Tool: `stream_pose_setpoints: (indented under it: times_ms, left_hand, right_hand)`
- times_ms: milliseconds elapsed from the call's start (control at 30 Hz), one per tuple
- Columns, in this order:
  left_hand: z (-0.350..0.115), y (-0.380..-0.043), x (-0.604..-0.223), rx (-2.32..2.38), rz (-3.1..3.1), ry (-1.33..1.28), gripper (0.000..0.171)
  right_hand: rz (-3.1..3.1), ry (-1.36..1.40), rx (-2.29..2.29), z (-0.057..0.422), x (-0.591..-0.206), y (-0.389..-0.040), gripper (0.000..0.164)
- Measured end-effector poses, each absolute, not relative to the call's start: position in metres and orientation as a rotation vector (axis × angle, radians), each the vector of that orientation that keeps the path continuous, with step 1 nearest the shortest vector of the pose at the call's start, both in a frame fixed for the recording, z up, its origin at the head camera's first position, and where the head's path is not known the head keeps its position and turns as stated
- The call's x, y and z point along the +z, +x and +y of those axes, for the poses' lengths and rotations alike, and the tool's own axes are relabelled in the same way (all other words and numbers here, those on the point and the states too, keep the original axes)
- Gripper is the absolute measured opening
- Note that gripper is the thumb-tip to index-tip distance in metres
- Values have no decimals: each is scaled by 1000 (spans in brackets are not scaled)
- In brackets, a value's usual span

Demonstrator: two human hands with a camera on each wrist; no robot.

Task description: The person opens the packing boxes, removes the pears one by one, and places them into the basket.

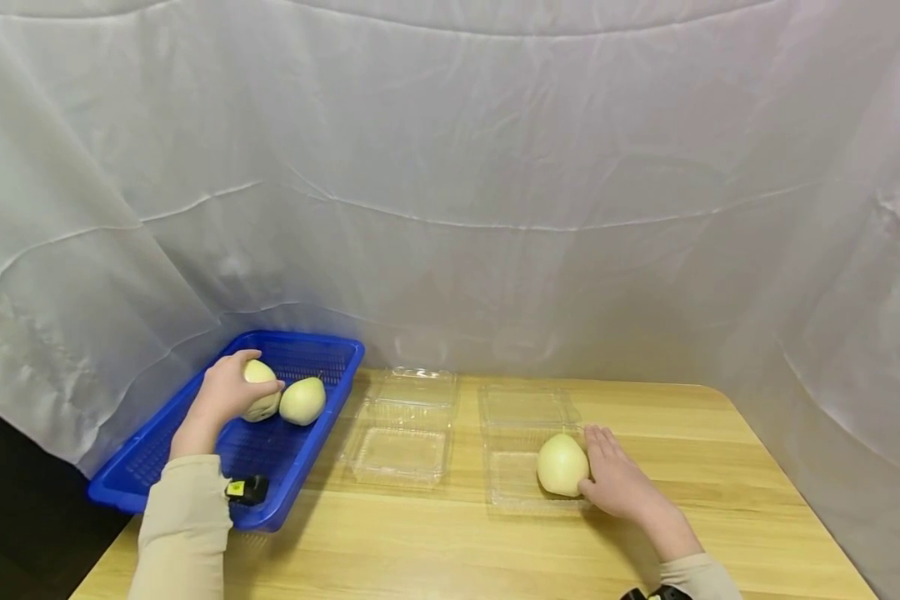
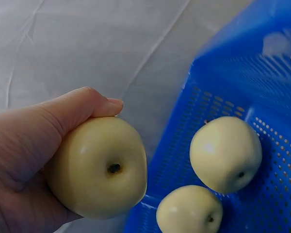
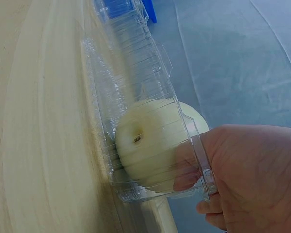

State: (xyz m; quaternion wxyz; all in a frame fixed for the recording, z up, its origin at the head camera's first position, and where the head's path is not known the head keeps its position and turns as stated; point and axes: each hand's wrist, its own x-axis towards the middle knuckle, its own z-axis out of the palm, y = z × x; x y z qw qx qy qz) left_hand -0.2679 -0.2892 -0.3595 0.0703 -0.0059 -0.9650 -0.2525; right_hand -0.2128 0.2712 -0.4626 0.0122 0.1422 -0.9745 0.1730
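Observation:
My left hand (image 1: 228, 390) curls around a pale yellow-green pear (image 2: 97, 170), thumb over one side, at the blue basket on the left. Two more pears, one (image 2: 226, 154) beside the other (image 2: 190, 213), lie in the basket in the left wrist view; the head view shows only one of these. On the right, a pear (image 1: 562, 465) sits in the base of an open clear plastic box (image 1: 512, 482). My right hand (image 1: 618, 479) rests against that pear's right side, fingers extended. Through the box wall in the right wrist view, a digit (image 3: 186, 170) shows touching the pear (image 3: 153, 141).
The blue basket (image 1: 300, 479) slants across the table's left side. A second clear box (image 1: 401, 452), lid open and nothing inside, stands between basket and right box. Grey cloth (image 1: 495, 183) hangs behind the wooden table (image 1: 420, 550).

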Motion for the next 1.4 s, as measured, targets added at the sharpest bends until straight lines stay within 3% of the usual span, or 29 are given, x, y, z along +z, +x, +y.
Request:
stream_pose_setpoints:
  times_ms: [1400]
  left_hand:
    - [-332,-275,-416,-945,-2923,357,83]
  right_hand:
    - [-3049,455,551,270,-459,-211,80]
